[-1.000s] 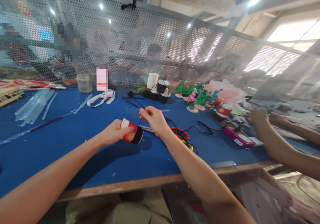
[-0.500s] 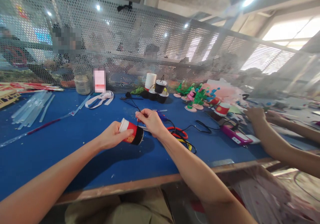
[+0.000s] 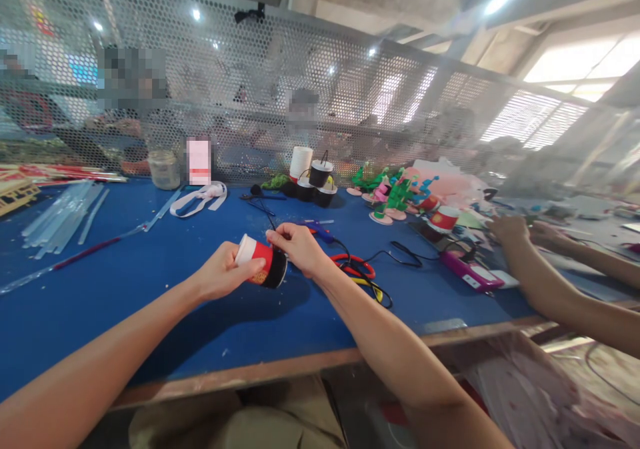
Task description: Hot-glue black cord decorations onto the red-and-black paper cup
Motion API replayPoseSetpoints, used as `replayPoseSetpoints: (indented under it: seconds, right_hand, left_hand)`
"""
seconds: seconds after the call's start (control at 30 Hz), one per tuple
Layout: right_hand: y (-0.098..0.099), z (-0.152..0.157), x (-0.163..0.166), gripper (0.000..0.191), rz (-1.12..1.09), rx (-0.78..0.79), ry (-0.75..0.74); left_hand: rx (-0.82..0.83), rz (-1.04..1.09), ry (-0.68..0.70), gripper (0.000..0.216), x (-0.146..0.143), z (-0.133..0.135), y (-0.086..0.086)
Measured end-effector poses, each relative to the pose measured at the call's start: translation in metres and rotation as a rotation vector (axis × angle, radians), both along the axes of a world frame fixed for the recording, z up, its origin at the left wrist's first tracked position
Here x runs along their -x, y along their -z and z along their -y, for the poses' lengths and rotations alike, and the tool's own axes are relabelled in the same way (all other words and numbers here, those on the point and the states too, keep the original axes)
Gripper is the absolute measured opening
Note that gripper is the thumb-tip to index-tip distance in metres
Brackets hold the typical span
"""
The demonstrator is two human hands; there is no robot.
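Observation:
My left hand (image 3: 224, 270) is closed around a red and white paper cup (image 3: 261, 254), which it holds tilted on its side above the table, the white rim toward the left. A black band of cord covers the cup's other end. At the cup's far side, my right hand (image 3: 299, 243) pinches a thin black cord (image 3: 271, 219) between thumb and forefinger. The cord runs back across the table toward a small dark ball (image 3: 256, 189). Just beyond my right wrist lies a blue tool with a black cable (image 3: 321, 231), probably a glue gun.
Red and yellow handled tools (image 3: 356, 266) and a purple power strip (image 3: 470, 272) lie on the right. Black-wrapped cups (image 3: 320, 174) and green pipe-cleaner figures (image 3: 399, 195) stand behind. Clear glue sticks (image 3: 65, 215) lie left. A co-worker's arm (image 3: 540, 275) reaches in at right.
My right hand has moved slightly left and down along the cup, drawing the cord closer to it. The cup has shifted a little left in my left hand.

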State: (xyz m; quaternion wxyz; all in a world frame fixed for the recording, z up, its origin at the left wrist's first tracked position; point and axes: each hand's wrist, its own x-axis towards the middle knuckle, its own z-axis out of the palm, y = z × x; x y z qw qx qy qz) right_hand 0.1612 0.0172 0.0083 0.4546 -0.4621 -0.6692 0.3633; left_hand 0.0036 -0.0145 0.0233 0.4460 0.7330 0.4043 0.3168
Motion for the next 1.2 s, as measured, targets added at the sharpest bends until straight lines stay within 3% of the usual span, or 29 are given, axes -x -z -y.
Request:
replayPoseSetpoints:
  seconds: [0.97,1.2]
  right_hand:
    - [-0.0064,0.0064,0.0024,0.029,0.052,0.216,-0.038]
    - [0.0032,0.0013,0.0016,0.031,-0.011,0.190,-0.083]
  left_hand:
    - [0.101,0.218,-0.084,0.033,-0.0013,-0.0040,0.0048]
    - [0.065,0.212,-0.061,0.033,-0.0015,-0.0027,0.0040]
